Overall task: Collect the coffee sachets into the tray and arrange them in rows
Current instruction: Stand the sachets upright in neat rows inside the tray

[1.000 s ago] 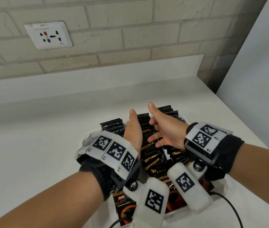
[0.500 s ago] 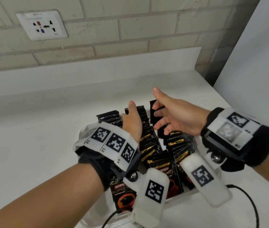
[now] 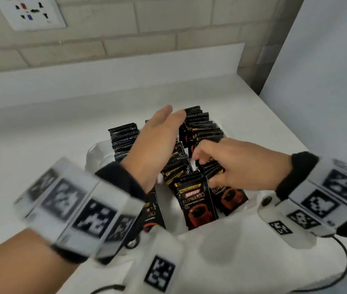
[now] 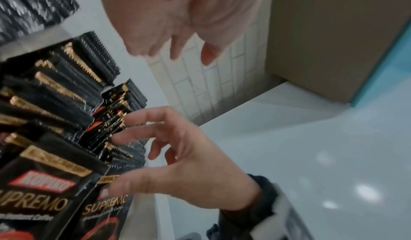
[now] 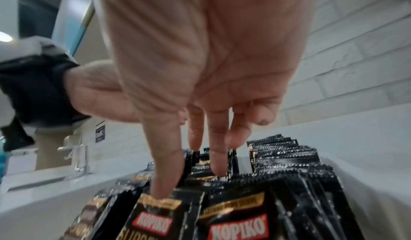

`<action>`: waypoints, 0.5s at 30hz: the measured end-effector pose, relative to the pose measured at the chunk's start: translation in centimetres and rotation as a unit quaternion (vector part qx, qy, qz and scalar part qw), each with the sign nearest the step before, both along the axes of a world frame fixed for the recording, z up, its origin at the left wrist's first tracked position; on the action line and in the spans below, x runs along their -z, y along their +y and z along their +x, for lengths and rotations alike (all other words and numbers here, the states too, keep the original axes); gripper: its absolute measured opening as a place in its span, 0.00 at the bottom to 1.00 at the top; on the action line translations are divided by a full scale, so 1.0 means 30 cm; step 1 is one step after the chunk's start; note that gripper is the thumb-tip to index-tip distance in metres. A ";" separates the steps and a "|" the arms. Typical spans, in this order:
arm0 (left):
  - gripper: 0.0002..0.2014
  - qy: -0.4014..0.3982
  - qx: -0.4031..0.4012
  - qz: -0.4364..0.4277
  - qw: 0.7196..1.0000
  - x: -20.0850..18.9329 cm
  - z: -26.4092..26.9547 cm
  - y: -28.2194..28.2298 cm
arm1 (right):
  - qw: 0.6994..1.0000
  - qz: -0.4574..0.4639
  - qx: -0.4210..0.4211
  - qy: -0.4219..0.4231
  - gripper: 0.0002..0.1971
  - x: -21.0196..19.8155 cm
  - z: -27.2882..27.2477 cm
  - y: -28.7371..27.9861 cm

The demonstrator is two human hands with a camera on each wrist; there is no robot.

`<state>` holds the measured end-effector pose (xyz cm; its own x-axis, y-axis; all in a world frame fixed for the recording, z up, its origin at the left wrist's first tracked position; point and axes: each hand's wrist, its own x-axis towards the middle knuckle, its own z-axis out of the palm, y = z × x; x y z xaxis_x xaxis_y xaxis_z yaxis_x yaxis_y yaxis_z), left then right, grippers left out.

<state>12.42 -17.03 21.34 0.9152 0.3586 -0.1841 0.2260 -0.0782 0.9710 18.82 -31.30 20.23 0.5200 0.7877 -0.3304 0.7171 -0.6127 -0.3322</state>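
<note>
Against half a second ago, the right hand (image 3: pixel 238 164) has dropped from above the far sachets down into the rows, and the left hand (image 3: pixel 157 145) has stretched flatter and farther over the tray (image 3: pixel 96 153).

Taking the tray as landmark: at its near end stand the front coffee sachets (image 3: pixel 198 202), glossy black foil packets with a red brand patch, gold band and a red cup printed on the face, their top edges serrated. They stand upright on edge in rows that fill the tray. Just behind the front packets, the right hand's fingers (image 5: pixel 164 170) point down, loosely bent, and poke between packet tops; the wrist view shows them dipping into the gaps, pinching nothing that can be made out. Over the tray's left and middle rows the left hand hovers palm down, fingers straight and together, gripping nothing. Toward the tray's far end the packets show only their crimped, saw-toothed tops.

The tray itself is pale, smooth plastic with rounded corners. It sits on a matte white counter (image 3: pixel 41 134). Beyond it rises a pale brick wall (image 3: pixel 147 24) with a white socket plate (image 3: pixel 30 13).
</note>
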 end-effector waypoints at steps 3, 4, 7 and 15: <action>0.12 0.013 0.065 -0.048 0.997 -0.028 -0.097 0.014 | 0.991 -0.066 -0.068 -0.098 0.36 0.020 -0.014 0.038; 0.12 0.042 0.092 -0.055 0.993 -0.022 -0.124 0.017 | 0.983 -0.094 -0.089 -0.129 0.37 0.024 -0.016 0.052; 0.13 0.182 0.174 -0.055 0.966 0.030 -0.181 0.020 | 0.968 -0.146 -0.118 -0.168 0.45 0.039 -0.018 0.088; 0.16 0.273 0.135 -0.099 0.947 0.102 -0.168 -0.033 | 0.945 -0.210 -0.128 -0.217 0.60 0.057 -0.033 0.124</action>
